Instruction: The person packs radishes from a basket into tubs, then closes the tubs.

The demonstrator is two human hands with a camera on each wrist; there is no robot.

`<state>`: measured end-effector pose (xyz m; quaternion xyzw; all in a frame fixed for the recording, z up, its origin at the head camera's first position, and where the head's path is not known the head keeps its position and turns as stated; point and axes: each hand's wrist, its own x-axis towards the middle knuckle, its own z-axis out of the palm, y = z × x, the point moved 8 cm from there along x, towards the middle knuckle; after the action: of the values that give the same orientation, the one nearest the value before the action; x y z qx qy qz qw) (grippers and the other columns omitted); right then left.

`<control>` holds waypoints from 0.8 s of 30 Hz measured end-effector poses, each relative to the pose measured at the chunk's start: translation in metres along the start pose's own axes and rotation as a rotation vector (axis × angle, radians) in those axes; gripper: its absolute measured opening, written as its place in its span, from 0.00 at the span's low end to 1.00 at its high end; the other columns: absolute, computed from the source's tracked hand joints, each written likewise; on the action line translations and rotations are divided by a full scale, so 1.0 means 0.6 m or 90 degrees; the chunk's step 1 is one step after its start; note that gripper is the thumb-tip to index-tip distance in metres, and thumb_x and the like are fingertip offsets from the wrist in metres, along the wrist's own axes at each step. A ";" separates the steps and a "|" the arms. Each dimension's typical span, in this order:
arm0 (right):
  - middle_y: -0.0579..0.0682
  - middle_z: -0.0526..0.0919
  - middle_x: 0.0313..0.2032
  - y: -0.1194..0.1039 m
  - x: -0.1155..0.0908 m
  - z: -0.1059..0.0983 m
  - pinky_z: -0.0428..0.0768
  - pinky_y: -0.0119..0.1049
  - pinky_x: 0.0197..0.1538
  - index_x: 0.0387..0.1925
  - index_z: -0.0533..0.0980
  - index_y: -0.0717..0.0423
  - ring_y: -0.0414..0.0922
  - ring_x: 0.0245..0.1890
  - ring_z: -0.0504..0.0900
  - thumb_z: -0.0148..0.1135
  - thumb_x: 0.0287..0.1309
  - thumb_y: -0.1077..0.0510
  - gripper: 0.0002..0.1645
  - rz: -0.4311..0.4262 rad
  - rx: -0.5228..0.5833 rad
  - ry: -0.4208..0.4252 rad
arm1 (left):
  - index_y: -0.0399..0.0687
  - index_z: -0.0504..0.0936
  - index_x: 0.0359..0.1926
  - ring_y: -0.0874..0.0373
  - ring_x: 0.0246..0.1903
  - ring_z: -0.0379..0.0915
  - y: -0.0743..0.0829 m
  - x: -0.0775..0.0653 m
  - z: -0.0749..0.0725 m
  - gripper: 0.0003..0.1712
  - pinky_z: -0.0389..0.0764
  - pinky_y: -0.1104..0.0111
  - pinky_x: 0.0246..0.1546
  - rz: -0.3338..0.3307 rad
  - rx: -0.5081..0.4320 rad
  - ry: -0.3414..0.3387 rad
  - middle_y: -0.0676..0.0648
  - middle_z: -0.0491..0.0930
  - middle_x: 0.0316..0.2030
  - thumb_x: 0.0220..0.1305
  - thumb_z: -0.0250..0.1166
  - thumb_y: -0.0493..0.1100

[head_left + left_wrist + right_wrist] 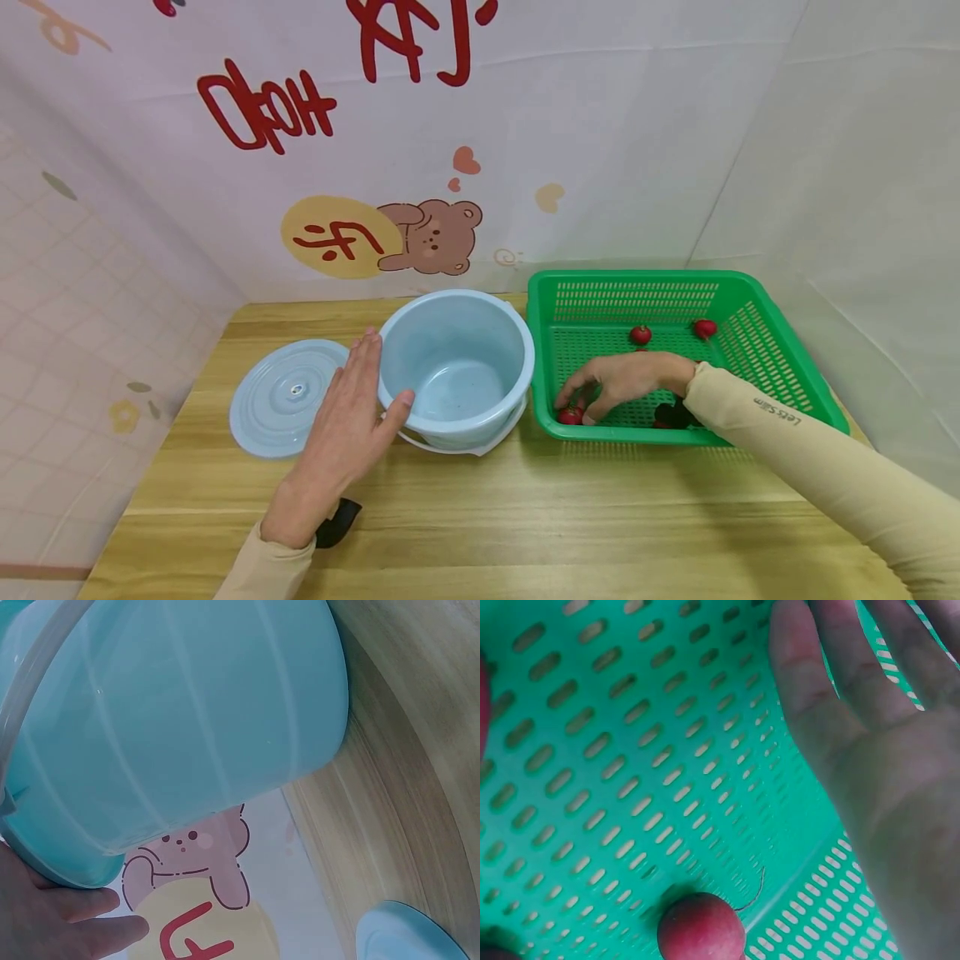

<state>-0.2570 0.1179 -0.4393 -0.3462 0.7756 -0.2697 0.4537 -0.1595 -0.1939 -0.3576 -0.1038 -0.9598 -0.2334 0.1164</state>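
A light blue bucket (457, 367) with a pale handle stands upright on the table. My left hand (345, 425) rests against its left side with straight fingers, the thumb at the rim. In the left wrist view, fingers (75, 915) lie beside the bucket's rim. Over the green basket (551, 429) reaches my right hand (626, 383), its fingers and thumb around a red radish (570, 415) in the near left corner. Other radishes lie inside, such as one radish (640, 335) in the middle and another (704, 328) farther right. The right wrist view shows a radish (701, 928) with a thin root.
A round light blue lid (281, 400) lies flat left of the bucket. All stand on a wooden table (480, 525). Behind rises a white cloth wall (622, 150) printed with a bear. My right forearm and sleeve (795, 450) cross the basket's near rim.
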 end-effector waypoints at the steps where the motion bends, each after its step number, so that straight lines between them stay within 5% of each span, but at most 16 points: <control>1: 0.41 0.82 0.58 0.000 0.001 0.001 0.81 0.40 0.56 0.64 0.79 0.47 0.45 0.56 0.80 0.69 0.62 0.59 0.28 0.002 -0.006 -0.003 | 0.35 0.47 0.81 0.41 0.80 0.43 0.000 0.000 0.000 0.48 0.55 0.37 0.73 0.000 -0.002 0.000 0.38 0.47 0.81 0.76 0.54 0.60; 13: 0.44 0.82 0.56 -0.006 0.009 0.002 0.82 0.38 0.54 0.59 0.81 0.53 0.47 0.53 0.82 0.69 0.62 0.63 0.23 0.000 -0.050 0.012 | 0.35 0.46 0.82 0.41 0.79 0.48 0.002 0.001 0.000 0.49 0.59 0.41 0.73 0.004 -0.012 0.007 0.38 0.46 0.81 0.77 0.54 0.60; 24: 0.47 0.84 0.52 -0.020 -0.009 -0.020 0.84 0.41 0.55 0.58 0.80 0.58 0.47 0.53 0.85 0.69 0.63 0.60 0.22 -0.028 -0.018 0.061 | 0.35 0.46 0.82 0.41 0.79 0.48 0.001 0.002 0.000 0.48 0.59 0.43 0.73 -0.002 -0.013 0.004 0.37 0.47 0.81 0.77 0.53 0.60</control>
<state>-0.2621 0.1161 -0.4221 -0.3560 0.7923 -0.2851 0.4053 -0.1605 -0.1929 -0.3571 -0.1031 -0.9572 -0.2435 0.1177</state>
